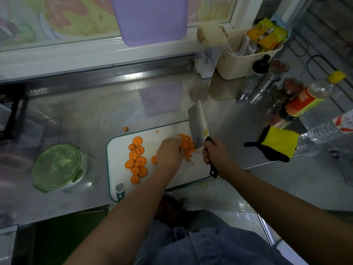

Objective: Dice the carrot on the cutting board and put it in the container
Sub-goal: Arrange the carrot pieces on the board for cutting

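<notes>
The white plastic cutting board with a green rim [118, 150] lies on the shiny steel table [95, 115], close to the near edge; two lots of carrot sit on it. The small pile of diced orange carrot bits [188, 145] lies right between the two hands; the left hand [169, 153] rests on the pile's left side with its fingers bent down onto the bits, and I cannot tell if they pinch any; the right hand [214, 154] is wrapped tight round the black handle of the big steel cleaver [197, 123]. The blade stands at the right side of the pile, touching it; its long side runs away from the person toward the far edge of the table, leaning a little left. The round orange carrot slices [136, 159] are not diced yet; they lie on the left part of the board, just beside the left hand, so that hand is nearer and I think it should slide them to the blade. The round container with a green lid [57, 167] stands well apart from the board, toward the left edge of the table; its lid is on, so it must come off before carrot goes in.
</notes>
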